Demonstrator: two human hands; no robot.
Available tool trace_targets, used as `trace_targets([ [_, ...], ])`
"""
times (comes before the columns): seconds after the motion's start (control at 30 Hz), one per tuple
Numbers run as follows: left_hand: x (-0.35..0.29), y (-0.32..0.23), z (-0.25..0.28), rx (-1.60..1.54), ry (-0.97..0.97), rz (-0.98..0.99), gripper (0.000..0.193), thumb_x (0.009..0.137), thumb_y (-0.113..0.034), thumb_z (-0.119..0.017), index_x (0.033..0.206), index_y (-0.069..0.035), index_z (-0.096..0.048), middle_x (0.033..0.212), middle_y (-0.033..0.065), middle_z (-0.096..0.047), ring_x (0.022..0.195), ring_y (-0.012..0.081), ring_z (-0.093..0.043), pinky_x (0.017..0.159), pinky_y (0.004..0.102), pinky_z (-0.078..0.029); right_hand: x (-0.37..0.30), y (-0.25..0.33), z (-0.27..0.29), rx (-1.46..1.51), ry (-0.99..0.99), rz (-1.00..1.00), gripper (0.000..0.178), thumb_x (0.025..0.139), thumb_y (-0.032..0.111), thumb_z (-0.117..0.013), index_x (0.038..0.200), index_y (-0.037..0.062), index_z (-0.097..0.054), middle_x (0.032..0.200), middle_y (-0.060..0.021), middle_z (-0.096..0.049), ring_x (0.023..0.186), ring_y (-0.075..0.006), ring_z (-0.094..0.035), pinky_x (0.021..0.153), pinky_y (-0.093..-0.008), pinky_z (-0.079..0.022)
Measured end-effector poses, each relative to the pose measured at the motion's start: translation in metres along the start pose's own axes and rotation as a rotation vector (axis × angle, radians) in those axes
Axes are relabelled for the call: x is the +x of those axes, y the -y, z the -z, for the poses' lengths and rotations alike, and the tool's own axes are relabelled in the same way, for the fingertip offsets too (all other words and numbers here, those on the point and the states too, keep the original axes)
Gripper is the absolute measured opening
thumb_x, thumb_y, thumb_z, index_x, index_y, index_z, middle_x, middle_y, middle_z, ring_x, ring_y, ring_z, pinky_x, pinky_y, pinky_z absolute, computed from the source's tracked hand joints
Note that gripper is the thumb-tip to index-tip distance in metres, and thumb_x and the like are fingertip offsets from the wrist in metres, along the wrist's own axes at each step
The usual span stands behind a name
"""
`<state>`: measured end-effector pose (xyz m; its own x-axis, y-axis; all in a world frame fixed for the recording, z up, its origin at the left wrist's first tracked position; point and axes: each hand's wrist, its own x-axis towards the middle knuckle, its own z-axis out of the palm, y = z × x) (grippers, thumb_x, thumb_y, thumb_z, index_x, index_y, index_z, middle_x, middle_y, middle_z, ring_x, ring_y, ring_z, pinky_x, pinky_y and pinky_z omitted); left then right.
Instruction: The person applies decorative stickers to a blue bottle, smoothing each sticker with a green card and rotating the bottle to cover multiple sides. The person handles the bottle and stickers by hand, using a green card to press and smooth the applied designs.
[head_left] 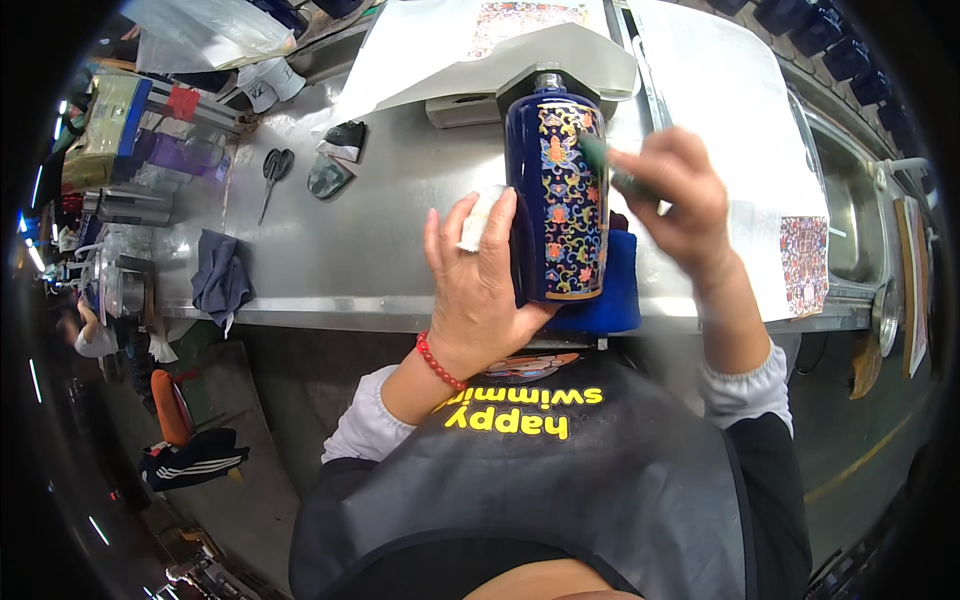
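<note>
A dark blue bottle (526, 220) with a bare glass neck lies on its side, neck pointing away from me. Colourful floral decals with gold edging (572, 200) cover its upper face. My left hand (470, 260) grips the bottle's left side near the base, thumb at the bottom end. White wrapping (482, 218) shows around a finger of that hand. My right hand (685, 195), smeared by motion, is closed on a green scraper (593, 151) whose edge is at the decal's upper right. A blue cloth pad (612, 285) is partly under the bottle; a dark angular rest (575, 88) sits behind its neck.
Scissors (273, 180), a dark green flat piece (328, 177) and a grey cloth (221, 275) lie on the metal table (400, 240) to the left. White paper (735, 130) with a patterned decal sheet (803, 265) covers the right side. Beyond is a sink (850, 200).
</note>
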<state>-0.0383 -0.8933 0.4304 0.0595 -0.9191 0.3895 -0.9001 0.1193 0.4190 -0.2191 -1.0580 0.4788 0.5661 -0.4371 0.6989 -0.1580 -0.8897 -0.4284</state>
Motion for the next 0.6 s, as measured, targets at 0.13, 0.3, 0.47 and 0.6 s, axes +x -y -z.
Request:
trace_targets([
  [0.13, -0.006, 0.01, -0.012, -0.039, -0.031, -0.012, 0.109, 0.072, -0.051, -0.085, 0.152, 0.001, -0.035, 0.15, 0.0175, -0.045, 0.14, 0.04, -0.036, 0.116, 0.0658, -0.016, -0.04, 0.018, 0.01, 0.512, 0.361, 0.166, 0.043, 0.065, 0.0, -0.085, 0.106, 0.0092, -0.077, 0.083, -0.0048, -0.06, 0.074, -0.0209, -0.06, 0.066, -0.0371, -0.049],
  [0.3, -0.011, 0.02, -0.022, -0.155, -0.026, -0.009, 0.106, 0.08, -0.053, -0.08, 0.153, 0.006, -0.032, 0.155, 0.0263, -0.037, 0.144, 0.045, -0.032, 0.119, 0.0541, -0.024, -0.064, 0.026, 0.031, 0.363, 0.203, -0.141, 0.028, 0.087, 0.01, -0.075, 0.113, 0.0013, -0.071, 0.098, -0.0125, -0.068, 0.084, -0.0268, -0.066, 0.076, -0.0356, -0.053],
  [0.47, -0.018, 0.027, -0.033, -0.367, -0.002, 0.055, 0.104, 0.089, -0.062, -0.07, 0.153, 0.009, -0.029, 0.155, 0.03, -0.033, 0.146, 0.0438, -0.031, 0.119, 0.05, -0.026, -0.12, 0.0, 0.091, 0.116, 0.085, -0.421, 0.03, 0.094, -0.002, -0.061, 0.123, 0.0, -0.066, 0.13, -0.0193, -0.065, 0.122, -0.0325, -0.063, 0.099, -0.0367, -0.053],
  [0.6, -0.023, 0.03, -0.035, -0.362, -0.012, 0.079, 0.104, 0.09, -0.063, -0.068, 0.153, 0.009, -0.029, 0.155, 0.0288, -0.035, 0.146, 0.0425, -0.031, 0.12, 0.0494, -0.024, -0.182, -0.107, 0.194, -0.408, 0.025, -0.524, 0.042, 0.087, -0.013, -0.052, 0.124, 0.0, -0.067, 0.152, -0.0149, -0.052, 0.141, -0.0292, -0.05, 0.116, -0.0356, -0.042],
])
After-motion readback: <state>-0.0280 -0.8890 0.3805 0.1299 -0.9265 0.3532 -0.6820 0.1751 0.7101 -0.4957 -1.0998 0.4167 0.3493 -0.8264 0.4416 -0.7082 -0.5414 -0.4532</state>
